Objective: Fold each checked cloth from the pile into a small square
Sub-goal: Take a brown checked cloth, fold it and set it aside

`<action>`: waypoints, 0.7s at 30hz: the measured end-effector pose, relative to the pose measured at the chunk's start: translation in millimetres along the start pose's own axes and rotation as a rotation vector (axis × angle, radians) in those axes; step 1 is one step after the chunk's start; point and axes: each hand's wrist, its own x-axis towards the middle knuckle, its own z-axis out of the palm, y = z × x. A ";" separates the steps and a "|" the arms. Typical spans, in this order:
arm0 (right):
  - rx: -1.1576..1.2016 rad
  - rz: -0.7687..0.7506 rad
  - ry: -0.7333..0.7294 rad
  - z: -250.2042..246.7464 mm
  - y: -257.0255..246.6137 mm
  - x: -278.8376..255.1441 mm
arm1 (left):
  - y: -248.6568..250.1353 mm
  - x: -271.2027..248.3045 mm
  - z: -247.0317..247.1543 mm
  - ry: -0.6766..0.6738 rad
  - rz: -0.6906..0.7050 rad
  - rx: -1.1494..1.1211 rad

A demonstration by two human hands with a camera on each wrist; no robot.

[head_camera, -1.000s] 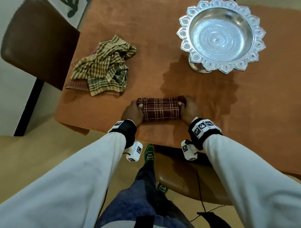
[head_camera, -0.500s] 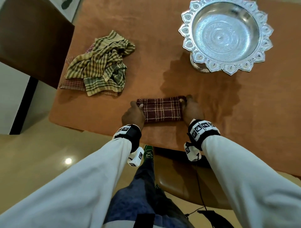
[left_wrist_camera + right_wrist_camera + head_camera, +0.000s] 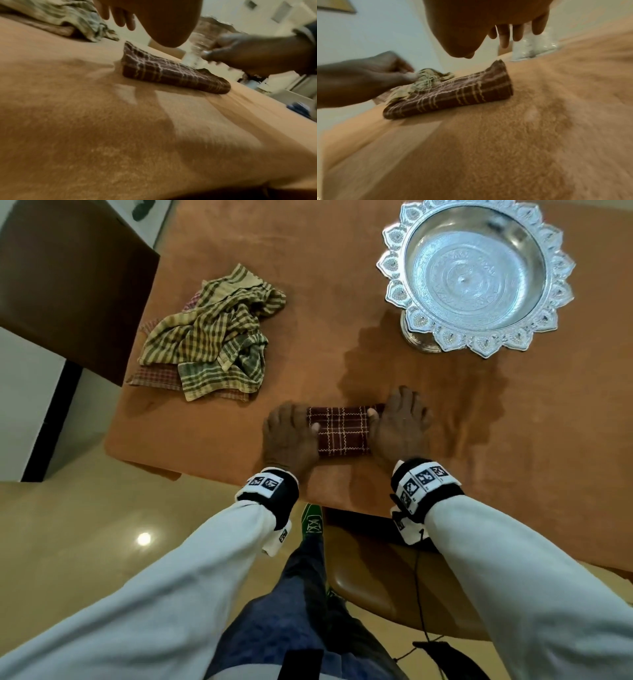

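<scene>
A folded maroon checked cloth (image 3: 342,433) lies flat near the table's front edge, also seen in the wrist views (image 3: 171,73) (image 3: 453,97). My left hand (image 3: 291,436) sits at its left end and my right hand (image 3: 399,426) at its right end, with each thumb over the cloth's edge. In the wrist views the fingers of the left hand (image 3: 120,17) and the right hand (image 3: 504,37) hang loose above the table and hold nothing. A crumpled pile of green and beige checked cloths (image 3: 209,337) lies at the back left.
An ornate silver footed bowl (image 3: 476,275) stands at the back right and holds nothing. The table (image 3: 513,440) wears an orange-brown velvety cover. A dark brown chair (image 3: 68,285) stands off the left edge, and another seat (image 3: 376,583) sits under the front edge.
Both hands have slid inward over the ends of the maroon cloth and their fingers have loosened. The cloth stays in place. The head camera has tilted slightly.
</scene>
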 end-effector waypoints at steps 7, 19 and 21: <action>-0.211 -0.545 -0.417 30.8 -0.2 2.9 | -3.8 -1.1 33.2 -0.266 0.404 0.119; -0.325 -0.491 -0.465 16.7 24.1 8.7 | -46.2 -15.0 9.7 -0.290 0.246 0.154; -0.211 -0.454 -0.480 6.7 16.5 13.8 | -41.7 -13.4 -1.0 -0.317 0.073 0.054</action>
